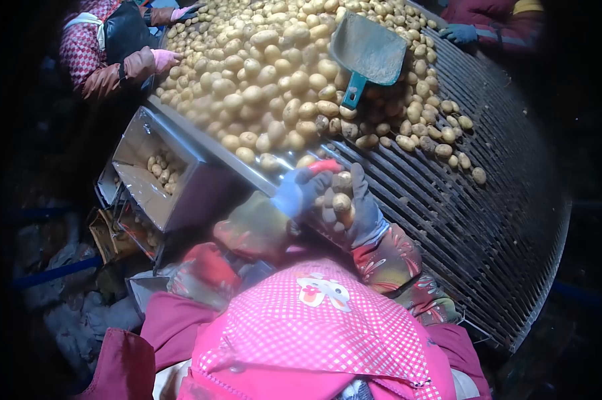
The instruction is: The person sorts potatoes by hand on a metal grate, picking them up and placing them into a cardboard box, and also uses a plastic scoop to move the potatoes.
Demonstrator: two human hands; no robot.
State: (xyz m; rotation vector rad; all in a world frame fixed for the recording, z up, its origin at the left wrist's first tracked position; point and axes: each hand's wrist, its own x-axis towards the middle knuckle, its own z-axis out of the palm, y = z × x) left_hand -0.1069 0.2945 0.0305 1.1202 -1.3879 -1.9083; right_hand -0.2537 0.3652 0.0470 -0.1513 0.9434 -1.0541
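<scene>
Just in front of my apron, both gloved hands are close together at the near edge of the sorting grate. Several potatoes are cupped between them. My right hand, in a grey-blue glove, curls around their right side. From the left, my left hand, in a blue glove, closes in on the same potatoes; it is blurred and some of its fingers are hidden. A red patch shows along its upper side, and I cannot make out whether it belongs to the glove. Beyond my hands spreads a large potato heap.
A teal dustpan-like scoop lies on the heap. At left stands an open box with potatoes inside, beside a metal edge. One co-worker's pink-gloved hand touches the heap; another's blue-gloved hand rests at the far right.
</scene>
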